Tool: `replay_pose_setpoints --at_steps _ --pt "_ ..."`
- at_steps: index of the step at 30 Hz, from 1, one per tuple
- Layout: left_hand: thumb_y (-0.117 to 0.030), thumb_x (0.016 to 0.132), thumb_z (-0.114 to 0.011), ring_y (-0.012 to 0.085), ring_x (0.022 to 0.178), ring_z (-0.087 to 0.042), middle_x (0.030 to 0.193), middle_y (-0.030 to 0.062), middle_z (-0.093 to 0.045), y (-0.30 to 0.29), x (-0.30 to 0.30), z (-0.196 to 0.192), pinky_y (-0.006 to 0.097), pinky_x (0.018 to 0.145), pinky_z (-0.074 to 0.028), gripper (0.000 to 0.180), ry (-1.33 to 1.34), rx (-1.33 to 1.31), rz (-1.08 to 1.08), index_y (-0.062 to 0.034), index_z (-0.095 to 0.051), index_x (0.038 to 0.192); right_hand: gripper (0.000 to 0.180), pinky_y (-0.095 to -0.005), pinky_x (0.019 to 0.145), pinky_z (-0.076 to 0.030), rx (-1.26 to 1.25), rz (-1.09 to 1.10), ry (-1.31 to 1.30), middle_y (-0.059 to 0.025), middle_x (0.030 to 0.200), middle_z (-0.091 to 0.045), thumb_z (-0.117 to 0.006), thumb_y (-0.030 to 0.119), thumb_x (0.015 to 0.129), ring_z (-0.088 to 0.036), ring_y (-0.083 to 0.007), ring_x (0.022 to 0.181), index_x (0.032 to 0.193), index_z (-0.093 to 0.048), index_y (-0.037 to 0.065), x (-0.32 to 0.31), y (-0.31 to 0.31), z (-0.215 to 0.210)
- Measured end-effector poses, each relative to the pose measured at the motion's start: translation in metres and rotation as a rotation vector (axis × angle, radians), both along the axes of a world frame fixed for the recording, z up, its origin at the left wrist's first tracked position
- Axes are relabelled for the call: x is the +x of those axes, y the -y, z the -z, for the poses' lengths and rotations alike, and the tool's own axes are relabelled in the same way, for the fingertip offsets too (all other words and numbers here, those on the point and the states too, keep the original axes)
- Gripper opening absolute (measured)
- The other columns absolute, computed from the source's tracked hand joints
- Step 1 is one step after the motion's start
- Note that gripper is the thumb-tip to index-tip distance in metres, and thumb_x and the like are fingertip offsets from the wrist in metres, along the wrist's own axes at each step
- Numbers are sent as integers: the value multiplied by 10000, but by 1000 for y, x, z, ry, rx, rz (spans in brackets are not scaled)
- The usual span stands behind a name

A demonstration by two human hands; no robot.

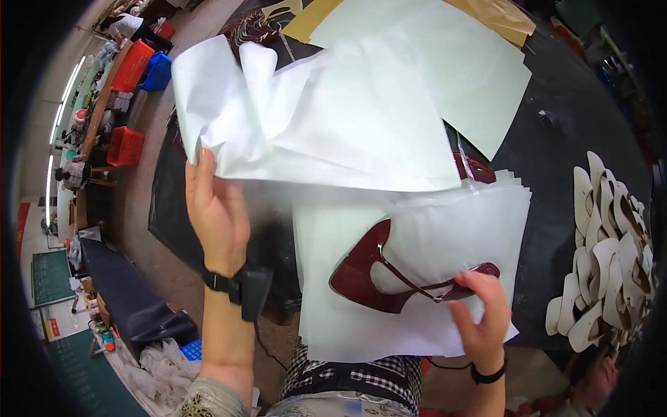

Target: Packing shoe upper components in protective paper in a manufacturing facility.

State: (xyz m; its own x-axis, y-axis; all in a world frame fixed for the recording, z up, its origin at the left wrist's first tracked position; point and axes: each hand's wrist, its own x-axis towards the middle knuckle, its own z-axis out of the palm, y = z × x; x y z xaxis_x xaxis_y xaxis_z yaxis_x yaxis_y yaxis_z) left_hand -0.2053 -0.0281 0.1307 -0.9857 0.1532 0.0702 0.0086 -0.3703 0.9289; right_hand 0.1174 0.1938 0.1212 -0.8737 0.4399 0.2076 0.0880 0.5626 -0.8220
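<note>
My left hand point(215, 208) holds up a crumpled white tissue sheet point(326, 118) by its lower left edge, lifted above the table. My right hand point(479, 313) pinches the strap end of a glossy dark red shoe upper point(361, 274), which lies flat on a stack of white tissue sheets point(417, 320) in front of me. Part of another dark red piece point(476, 168) shows just under the raised sheet's lower right edge.
The stack rests on a black table point(577, 104). A heap of cream, sole-shaped pieces point(608, 257) sits at the right. Tan sheets point(500, 15) lie at the far edge. Red crates point(128, 66) and a blue crate point(157, 71) stand far left, near other people working.
</note>
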Motion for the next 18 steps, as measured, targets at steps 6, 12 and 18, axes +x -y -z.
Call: replay_pose_setpoints --at_steps 6,12,18 --pt "-181 1095 -520 205 1268 -605 1395 89 -612 11 87 -29 403 1072 -493 401 35 10 133 -13 -489 1457 484 -538 1093 -391 304 -128 -92 -185 1433 -540 -821 77 758 -495 -367 1353 1220 -676 70 -88 51 -30" --pt "-161 1090 -536 230 1228 -637 1395 114 -616 41 80 -60 441 1049 -535 386 -111 138 201 -21 -504 1449 204 -683 1163 -245 567 -104 41 -83 1388 -585 -772 123 792 -491 -317 1373 988 -714 116 -106 17 -9" --pt "-178 1078 -553 256 1245 -632 1412 126 -605 68 105 -63 468 1060 -525 398 -137 125 155 -27 -504 1443 154 -590 1178 -290 771 79 -291 -23 1068 -659 -787 48 711 -639 -275 1138 824 -753 147 -86 -6 -63"
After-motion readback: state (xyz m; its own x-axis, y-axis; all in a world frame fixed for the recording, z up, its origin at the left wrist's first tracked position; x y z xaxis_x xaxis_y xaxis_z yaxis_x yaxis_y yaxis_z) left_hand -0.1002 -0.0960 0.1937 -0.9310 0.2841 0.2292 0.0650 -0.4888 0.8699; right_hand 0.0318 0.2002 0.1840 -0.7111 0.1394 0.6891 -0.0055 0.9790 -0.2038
